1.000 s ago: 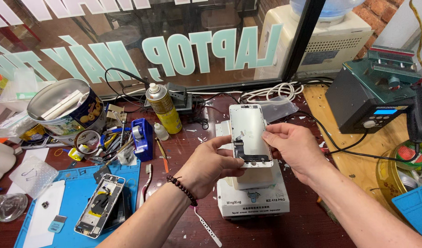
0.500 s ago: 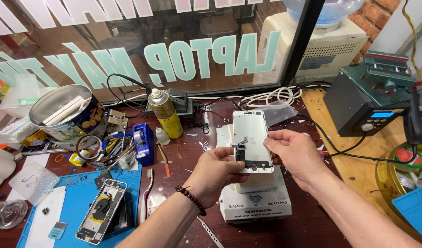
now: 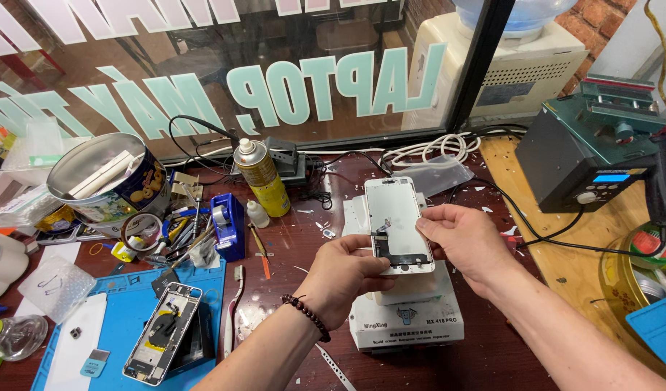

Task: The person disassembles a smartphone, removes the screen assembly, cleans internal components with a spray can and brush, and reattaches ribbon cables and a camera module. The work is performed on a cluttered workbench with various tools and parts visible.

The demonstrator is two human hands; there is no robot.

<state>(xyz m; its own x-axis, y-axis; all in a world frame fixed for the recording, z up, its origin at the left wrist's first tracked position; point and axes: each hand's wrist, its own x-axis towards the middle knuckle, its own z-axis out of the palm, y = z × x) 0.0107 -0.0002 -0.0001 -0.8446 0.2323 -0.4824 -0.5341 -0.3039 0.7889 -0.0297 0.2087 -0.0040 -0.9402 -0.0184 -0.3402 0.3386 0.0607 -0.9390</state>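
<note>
Both my hands hold a white phone screen panel (image 3: 395, 217), its back side up, with dark flex cables near its lower end. My left hand (image 3: 347, 279) grips the panel's lower left corner; a dark bead bracelet is on that wrist. My right hand (image 3: 467, 242) pinches the panel's right edge. The panel hangs just above a white box-shaped heating machine (image 3: 405, 326) on the dark red table.
An opened phone body (image 3: 162, 340) lies on a blue mat (image 3: 130, 318) at lower left. Behind it are a round tin (image 3: 101, 177), tools, a blue tape dispenser (image 3: 225, 224) and a yellow spray can (image 3: 262, 177). A dark power unit (image 3: 586, 159) sits right, cables running across.
The two hands and the screen panel have stayed together over the white machine; the view has shifted slightly, and the panel sits a little more upright in my grip.
</note>
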